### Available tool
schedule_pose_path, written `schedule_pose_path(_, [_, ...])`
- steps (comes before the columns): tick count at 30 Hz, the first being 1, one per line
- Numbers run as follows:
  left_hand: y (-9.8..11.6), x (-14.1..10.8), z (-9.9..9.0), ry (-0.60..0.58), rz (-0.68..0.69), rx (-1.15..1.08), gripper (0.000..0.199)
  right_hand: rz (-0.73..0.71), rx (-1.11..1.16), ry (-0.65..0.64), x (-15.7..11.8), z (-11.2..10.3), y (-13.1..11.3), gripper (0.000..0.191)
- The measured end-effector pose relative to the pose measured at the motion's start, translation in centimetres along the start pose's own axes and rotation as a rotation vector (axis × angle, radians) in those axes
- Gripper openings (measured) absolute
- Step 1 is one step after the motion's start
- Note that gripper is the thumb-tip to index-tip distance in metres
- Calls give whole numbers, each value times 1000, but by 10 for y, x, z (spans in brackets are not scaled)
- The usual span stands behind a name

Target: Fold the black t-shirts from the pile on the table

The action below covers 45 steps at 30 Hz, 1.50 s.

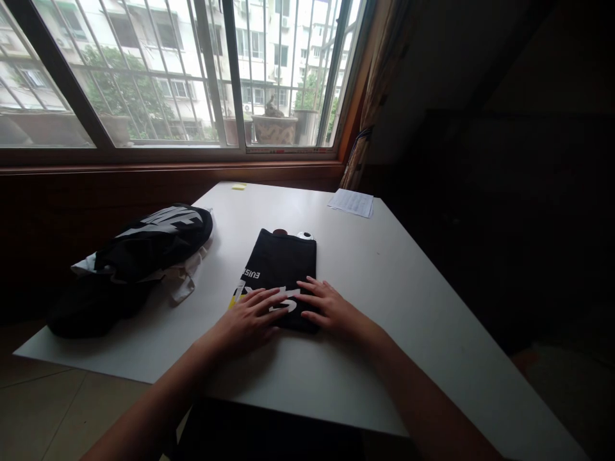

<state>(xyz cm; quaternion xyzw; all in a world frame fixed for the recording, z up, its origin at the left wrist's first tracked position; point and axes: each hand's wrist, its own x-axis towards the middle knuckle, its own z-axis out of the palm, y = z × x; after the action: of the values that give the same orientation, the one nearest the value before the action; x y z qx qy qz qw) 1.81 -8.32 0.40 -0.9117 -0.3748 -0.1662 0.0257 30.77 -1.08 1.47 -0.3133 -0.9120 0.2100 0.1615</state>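
A black cloth item (283,259) with white and yellow lettering lies flat, folded into a neat rectangle, on the white table (384,301). My left hand (254,315) rests palm down on its near left part, with the fingers stretched out. On the near right part lies my right hand (327,306), also flat with its fingers spread. The fingertips of both hands come close together over the printed letters. From under the cloth's far edge peek a dark brown round thing (280,232) and a white round thing with a black centre (304,235); their kind is unclear.
A heap of black clothing (154,240) with big grey letters and some white fabric lies at the table's left. Papers (352,202) sit at the far right corner, a yellow slip (239,186) at the far left. A barred window (192,77) stands behind.
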Motion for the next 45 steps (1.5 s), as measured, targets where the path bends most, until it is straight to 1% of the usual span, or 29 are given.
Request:
schedule_pose_path(2, [-8,-1,7,-14,-82,41,52,64,-30,-97,-1,0,5,57])
schedule_pose_path(3, [-12,-1,12,-26,-131,57,52,101,-32,-125,-2,-1,8,61])
schedule_pose_path(6, [-23,-4,22,-64,-289,85,54,159,-6,-157,-7,-6,19,66])
schedule_pose_path(7, [-25,-5,24,-70,-339,90,55,155,9,-149,-8,-9,21,64])
schedule_pose_path(9, [-29,-8,26,-72,-420,91,56,126,50,-109,-11,-14,24,52])
schedule_pose_path(12, [-34,-12,24,-49,-481,70,54,105,106,-40,-13,-20,24,33])
schedule_pose_path(15, [-36,-13,18,-8,-523,37,51,115,104,14,-12,-20,20,27])
schedule_pose_path(18, [-36,-12,9,46,-521,-18,46,135,54,95,-8,-13,13,27])
schedule_pose_path(20, [-34,-10,2,102,-510,-64,39,154,19,126,-5,-9,7,28])
schedule_pose_path(23, [-30,-9,-8,177,-514,-122,31,200,-8,108,-3,-10,-1,23])
schedule_pose_path(26, [-26,-8,-13,210,-504,-149,26,298,4,50,-9,-21,0,17])
schedule_pose_path(29, [-23,-7,-14,202,-403,-184,25,418,29,3,-21,-36,19,13])
schedule_pose_path(31, [-22,-6,-12,174,-307,-202,26,484,2,22,-30,-44,39,14])
schedule_pose_path(33, [-22,-5,-9,148,-234,-208,26,567,-107,98,-38,-50,58,20])
schedule_pose_path(35, [-23,-5,-5,137,-202,-198,26,668,-305,216,-45,-53,73,29])
schedule_pose_path(37, [-25,-6,-2,139,-194,-184,25,766,-495,318,-50,-55,80,35])
schedule_pose_path(39, [-27,-7,0,151,-208,-173,25,860,-588,369,-53,-57,83,32])
schedule_pose_path(42, [-29,-7,1,186,-259,-195,25,998,-555,366,-59,-62,86,26])
schedule_pose_path(45, [-32,-3,-2,205,-338,-246,30,1131,-451,329,-66,-68,94,32])
